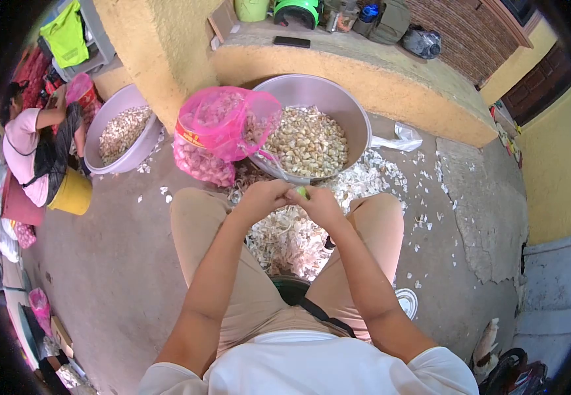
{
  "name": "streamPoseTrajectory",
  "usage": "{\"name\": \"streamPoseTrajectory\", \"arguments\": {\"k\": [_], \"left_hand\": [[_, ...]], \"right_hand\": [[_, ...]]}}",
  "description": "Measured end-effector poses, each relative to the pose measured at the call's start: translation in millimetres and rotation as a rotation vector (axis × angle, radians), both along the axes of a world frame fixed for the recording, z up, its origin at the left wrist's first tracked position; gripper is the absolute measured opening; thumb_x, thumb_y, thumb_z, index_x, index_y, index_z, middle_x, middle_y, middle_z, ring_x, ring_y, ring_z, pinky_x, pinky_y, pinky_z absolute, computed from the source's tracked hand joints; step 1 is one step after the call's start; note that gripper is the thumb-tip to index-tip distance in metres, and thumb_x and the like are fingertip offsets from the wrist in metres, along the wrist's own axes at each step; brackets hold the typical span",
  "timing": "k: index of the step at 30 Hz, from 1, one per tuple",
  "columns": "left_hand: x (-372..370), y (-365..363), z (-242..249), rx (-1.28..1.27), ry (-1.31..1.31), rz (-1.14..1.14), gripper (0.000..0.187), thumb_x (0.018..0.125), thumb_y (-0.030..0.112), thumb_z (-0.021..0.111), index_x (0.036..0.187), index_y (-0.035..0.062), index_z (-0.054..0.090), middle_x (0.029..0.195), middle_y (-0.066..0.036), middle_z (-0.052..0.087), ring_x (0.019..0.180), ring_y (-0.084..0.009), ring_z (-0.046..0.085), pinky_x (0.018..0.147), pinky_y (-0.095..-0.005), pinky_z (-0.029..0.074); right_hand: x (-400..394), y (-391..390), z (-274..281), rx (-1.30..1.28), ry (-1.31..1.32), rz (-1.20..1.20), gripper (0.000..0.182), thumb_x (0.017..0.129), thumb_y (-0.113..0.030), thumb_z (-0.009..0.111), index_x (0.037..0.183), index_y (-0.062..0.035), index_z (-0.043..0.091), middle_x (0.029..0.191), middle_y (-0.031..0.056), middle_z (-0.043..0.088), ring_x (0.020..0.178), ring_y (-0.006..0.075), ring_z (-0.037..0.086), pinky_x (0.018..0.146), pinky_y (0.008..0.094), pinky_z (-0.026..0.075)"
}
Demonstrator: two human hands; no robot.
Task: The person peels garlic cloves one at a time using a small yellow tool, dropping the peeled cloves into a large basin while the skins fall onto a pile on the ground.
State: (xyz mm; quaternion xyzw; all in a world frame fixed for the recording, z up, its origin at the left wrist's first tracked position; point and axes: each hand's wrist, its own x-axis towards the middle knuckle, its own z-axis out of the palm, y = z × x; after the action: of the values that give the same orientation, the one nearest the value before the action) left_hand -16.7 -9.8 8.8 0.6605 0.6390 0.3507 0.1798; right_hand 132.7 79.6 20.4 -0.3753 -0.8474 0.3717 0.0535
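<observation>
My left hand [267, 197] and my right hand [320, 205] meet above my lap, just in front of the big grey basin. A small bright green piece [301, 191], perhaps a knife handle, shows in the closed fingers of my right hand. My left fingers are pinched together, and what they hold is hidden. Many garlic cloves [308, 141] lie in the basin [363, 118]. A pink mesh bag [203, 164] of garlic leans at its left side, its pink plastic top resting over the rim. Between my legs lies a heap of papery garlic skins [289, 240].
Another person [32, 141] sits on a yellow bucket [72, 192] at the left, beside a second basin [95, 155] of garlic. A ledge [364, 72] behind my basin holds a phone [292, 41], a green helmet [297, 12] and bags. Skins litter the floor at the right.
</observation>
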Motion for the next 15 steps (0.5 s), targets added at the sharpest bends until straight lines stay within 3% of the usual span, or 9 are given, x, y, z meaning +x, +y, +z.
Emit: {"name": "streamPoseTrajectory", "arguments": {"k": [5, 11, 15], "left_hand": [[3.0, 1.9, 0.6, 0.103, 0.195, 0.093, 0.03, 0.063, 0.01, 0.066, 0.091, 0.0062, 0.058, 0.082, -0.007, 0.058, 0.074, -0.025, 0.057, 0.062, -0.033, 0.046], [6.3, 3.1, 6.5, 0.121, 0.173, 0.141, 0.031, 0.063, 0.01, 0.067, 0.092, 0.0071, 0.058, 0.084, -0.007, 0.058, 0.073, -0.0229, 0.057, 0.062, -0.031, 0.046], [3.7, 6.9, -0.4, 0.068, -0.189, 0.115, 0.031, 0.068, 0.011, 0.066, 0.098, 0.0042, 0.058, 0.085, -0.006, 0.059, 0.072, -0.0155, 0.057, 0.062, -0.027, 0.045]], "right_hand": [[-4.7, -5.0, 0.0, 0.016, -0.046, -0.095, 0.062, 0.075, -0.061, 0.042, 0.073, -0.0023, 0.062, 0.068, 0.021, 0.058, 0.068, 0.0354, 0.058, 0.063, 0.043, 0.044], [-6.2, -6.6, 0.4, 0.031, 0.002, -0.15, 0.057, 0.075, -0.06, 0.044, 0.075, -0.0064, 0.064, 0.062, 0.0176, 0.058, 0.063, 0.0332, 0.058, 0.059, 0.0406, 0.044], [-3.0, 1.2, 1.8, -0.019, 0.107, -0.143, 0.051, 0.075, -0.058, 0.047, 0.075, -0.0096, 0.065, 0.055, 0.0138, 0.055, 0.058, 0.0303, 0.056, 0.055, 0.038, 0.043]]}}
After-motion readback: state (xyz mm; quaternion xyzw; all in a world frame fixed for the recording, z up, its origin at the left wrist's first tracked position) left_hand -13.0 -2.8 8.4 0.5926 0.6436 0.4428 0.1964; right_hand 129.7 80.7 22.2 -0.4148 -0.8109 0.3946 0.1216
